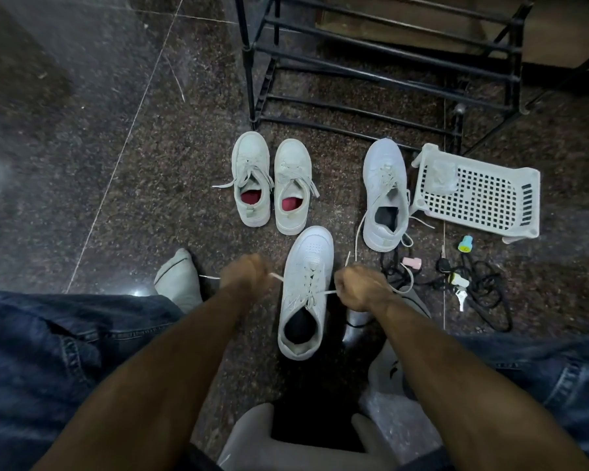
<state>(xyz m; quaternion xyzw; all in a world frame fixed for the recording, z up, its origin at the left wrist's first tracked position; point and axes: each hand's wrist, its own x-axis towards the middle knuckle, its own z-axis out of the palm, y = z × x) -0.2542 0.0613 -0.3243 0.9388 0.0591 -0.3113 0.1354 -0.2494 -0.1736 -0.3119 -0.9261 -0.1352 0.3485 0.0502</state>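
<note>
- White leather, front and centre: the white sneaker (305,294) stands upright on the dark speckled floor (143,171), toe pointing away, between the person's knees.
- The left hand (244,277) is curled into a fist just left of the shoe and grips the left lace end (275,277). The hand is blurred, so I cannot make out single fingers.
- The right hand (361,290) is a tight fist just right of the shoe, closed round the right lace end (327,293), which runs taut from the top eyelets to the knuckles.
- So one lace end goes out to each side, with crossed lacing lying flat over the tongue between them.
- Beyond the toe, a grey-white pair with red insoles (252,180) stands side by side, laces loose.
- Right of that pair, a second white sneaker (385,195) stands alone, its laces trailing over the floor.
- Just beside it lies a white plastic basket (476,195), its grid face turned up towards the camera.
- Below the basket there is a tangle of black cable (487,294), with a small pink piece (412,264) and a green-and-yellow piece (466,244) near it.
- At the back, a black metal rack (381,62) stands on the floor.
- A grey socked foot (179,280) rests just left of the left hand.
- Blue jeans (48,351) fill both lower corners.
</note>
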